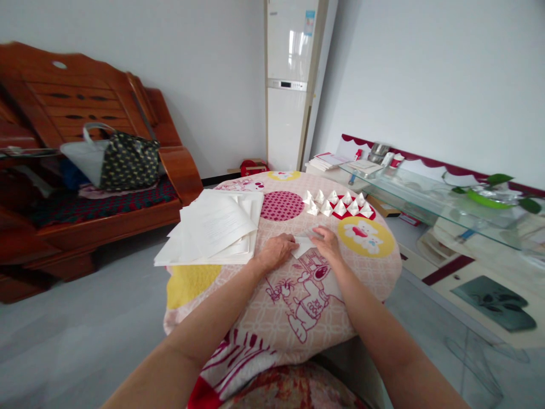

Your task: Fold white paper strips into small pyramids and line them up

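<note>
Both the left hand (276, 250) and right hand (327, 243) press a small paper (303, 246) flat on the counter (293, 318), fingers together on it, near a sheet stack (215, 230) and folded pieces (337, 203).

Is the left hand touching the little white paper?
Touching. The head view shows the left hand pressing on the left edge of the small white paper, with no gap between them.

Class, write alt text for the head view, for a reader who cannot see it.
Left hand and right hand press a small white paper on a patterned tablecloth. A stack of white sheets lies left; folded paper shapes sit beyond.
</note>
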Available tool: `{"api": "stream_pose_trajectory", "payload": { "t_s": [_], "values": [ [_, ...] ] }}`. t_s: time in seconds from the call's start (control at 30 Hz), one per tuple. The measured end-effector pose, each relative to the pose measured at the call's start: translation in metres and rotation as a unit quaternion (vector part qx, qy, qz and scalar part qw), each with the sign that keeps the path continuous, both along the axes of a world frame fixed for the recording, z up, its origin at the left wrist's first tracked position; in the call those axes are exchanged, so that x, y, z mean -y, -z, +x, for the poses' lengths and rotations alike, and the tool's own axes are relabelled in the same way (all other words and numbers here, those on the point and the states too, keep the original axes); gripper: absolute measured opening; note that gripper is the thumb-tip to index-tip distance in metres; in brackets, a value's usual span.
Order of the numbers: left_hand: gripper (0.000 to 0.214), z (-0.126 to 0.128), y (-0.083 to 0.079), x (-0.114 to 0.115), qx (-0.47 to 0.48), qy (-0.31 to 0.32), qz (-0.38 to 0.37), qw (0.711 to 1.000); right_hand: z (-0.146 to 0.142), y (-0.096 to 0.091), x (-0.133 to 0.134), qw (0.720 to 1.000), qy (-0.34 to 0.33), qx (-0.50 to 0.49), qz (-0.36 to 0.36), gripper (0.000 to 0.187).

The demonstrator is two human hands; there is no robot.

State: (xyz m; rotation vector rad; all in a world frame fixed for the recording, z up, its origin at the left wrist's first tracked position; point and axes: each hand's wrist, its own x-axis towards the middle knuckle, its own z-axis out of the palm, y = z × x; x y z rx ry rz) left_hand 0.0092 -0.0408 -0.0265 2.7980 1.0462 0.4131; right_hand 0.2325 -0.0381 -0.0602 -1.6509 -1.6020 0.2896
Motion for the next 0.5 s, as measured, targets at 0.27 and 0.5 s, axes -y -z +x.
{"api": "stream_pose_trajectory", "payload": {
  "t_s": [0.27,0.5],
  "values": [
    [0.02,0.014,-0.005,-0.016,0.114,-0.212,-0.133,0.962,-0.019,-0.007,-0.002,0.997,0.006,0.053,-0.059,0.05],
    [0.022,0.028,-0.012,-0.029,0.078,-0.293,-0.162,0.939,-0.018,-0.009,-0.001,0.997,0.01,0.043,-0.061,0.049]
  ]
}}
